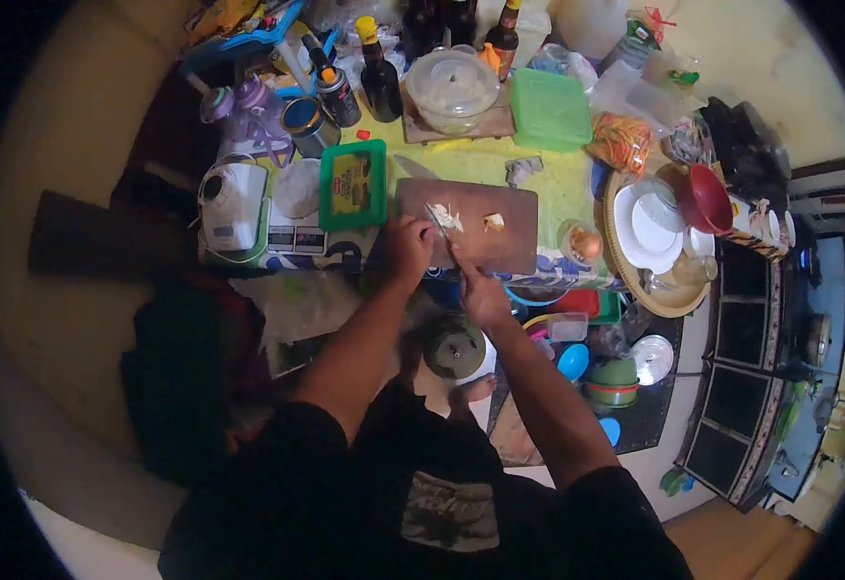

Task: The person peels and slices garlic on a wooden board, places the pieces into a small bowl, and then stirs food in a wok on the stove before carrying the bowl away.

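Observation:
A brown cutting board (514, 246) lies at the near edge of the table. My right hand (483, 298) is closed around a knife, its index finger stretched forward. The thin knife blade (433, 217) points up and left over the board. Close on its left, my left hand (411, 248) has its fingers curled at the board's left edge; what they pinch, if anything, is hidden. Pale sliced pieces (450, 218) lie beside the blade. A pale piece with a brownish edge (493, 222) sits farther right on the board.
A green tub (353, 215) stands left of the board, and another blade (412, 167) lies behind it. A lidded plastic bowl (452, 92) and dark bottles (378, 82) stand at the back. An onion (586, 243) and a round tray (618, 246) are at right.

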Demonstrator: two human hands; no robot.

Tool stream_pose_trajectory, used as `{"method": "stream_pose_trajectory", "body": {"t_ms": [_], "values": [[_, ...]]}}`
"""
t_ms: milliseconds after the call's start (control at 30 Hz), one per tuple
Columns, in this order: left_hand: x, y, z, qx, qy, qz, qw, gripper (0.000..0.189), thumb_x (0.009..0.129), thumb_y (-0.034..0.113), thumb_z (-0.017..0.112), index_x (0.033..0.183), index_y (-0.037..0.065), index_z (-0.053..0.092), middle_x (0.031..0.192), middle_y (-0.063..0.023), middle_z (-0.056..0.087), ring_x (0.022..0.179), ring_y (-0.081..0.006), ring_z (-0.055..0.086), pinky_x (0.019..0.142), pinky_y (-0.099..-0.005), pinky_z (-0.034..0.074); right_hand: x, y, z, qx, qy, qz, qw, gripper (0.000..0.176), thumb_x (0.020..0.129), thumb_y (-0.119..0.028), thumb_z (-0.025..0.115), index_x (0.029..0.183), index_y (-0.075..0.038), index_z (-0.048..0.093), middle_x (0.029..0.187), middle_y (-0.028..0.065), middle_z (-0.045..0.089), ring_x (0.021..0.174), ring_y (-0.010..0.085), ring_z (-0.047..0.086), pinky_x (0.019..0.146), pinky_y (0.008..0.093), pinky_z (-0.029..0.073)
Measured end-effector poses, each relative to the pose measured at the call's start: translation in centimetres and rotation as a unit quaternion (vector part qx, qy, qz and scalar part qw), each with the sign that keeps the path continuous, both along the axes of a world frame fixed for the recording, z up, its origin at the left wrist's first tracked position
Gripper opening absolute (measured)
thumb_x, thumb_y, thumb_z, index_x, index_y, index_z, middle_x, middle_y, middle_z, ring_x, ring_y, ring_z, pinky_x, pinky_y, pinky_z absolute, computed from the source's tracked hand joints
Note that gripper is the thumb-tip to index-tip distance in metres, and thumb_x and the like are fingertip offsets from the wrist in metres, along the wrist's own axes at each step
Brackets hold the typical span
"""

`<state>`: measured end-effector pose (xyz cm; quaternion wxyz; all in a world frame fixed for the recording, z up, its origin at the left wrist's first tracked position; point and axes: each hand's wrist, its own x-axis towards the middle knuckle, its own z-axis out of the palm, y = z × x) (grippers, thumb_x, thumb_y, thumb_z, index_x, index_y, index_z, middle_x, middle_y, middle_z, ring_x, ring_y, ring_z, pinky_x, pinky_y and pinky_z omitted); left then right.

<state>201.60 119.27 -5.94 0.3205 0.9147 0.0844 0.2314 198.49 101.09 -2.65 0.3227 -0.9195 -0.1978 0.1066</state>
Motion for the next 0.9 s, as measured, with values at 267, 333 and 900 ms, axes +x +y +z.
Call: {"method": "stream_pose_trajectory", "body": {"t_ms": [267, 333, 900], "values": [[-0.2, -1.3, 0.8, -0.027, -0.017, 0.015, 0.999, 0.015, 0.071, 0.008, 0.073, 0.086, 0.006, 0.07, 0.096, -0.0104, 0.065, 0.094, -0.033, 0.058, 0.086, -0.0436, 0.046, 0.3, -2.7, 1.7, -0.01, 0.059, -0.024, 0.998, 0.052, 0.097, -0.019, 0.047, 0.146, -0.031, 0.036, 0.104, 0.0283, 0.063, 0.078, 0.0453, 0.064, 0.07, 0.0536, 0.05], [0.1, -1.3, 0.5, -0.029, -0.065, 0.02, 0.997, 0.016, 0.071, 0.007, 0.073, 0.087, 0.006, 0.07, 0.098, -0.0106, 0.065, 0.096, -0.033, 0.058, 0.089, -0.0435, 0.045, 0.4, -2.7, 1.0, -0.02, 0.062, -0.027, 0.997, 0.052, 0.097, -0.02, 0.047, 0.146, -0.032, 0.035, 0.104, 0.0281, 0.063, 0.078, 0.0452, 0.064, 0.07, 0.0538, 0.05], [1.2, 0.1, -0.5, -0.131, -0.067, -0.012, 0.989, 0.014, 0.087, 0.009, 0.064, 0.099, 0.003, 0.068, 0.092, -0.0099, 0.068, 0.09, -0.0244, 0.066, 0.082, -0.0339, 0.052, -1.0, -2.8, 3.8, -0.086, 0.015, -0.036, 0.996, 0.053, 0.092, -0.019, 0.053, 0.142, -0.033, 0.044, 0.126, 0.0195, 0.057, 0.088, 0.0383, 0.067, 0.071, 0.0475, 0.055]]}}
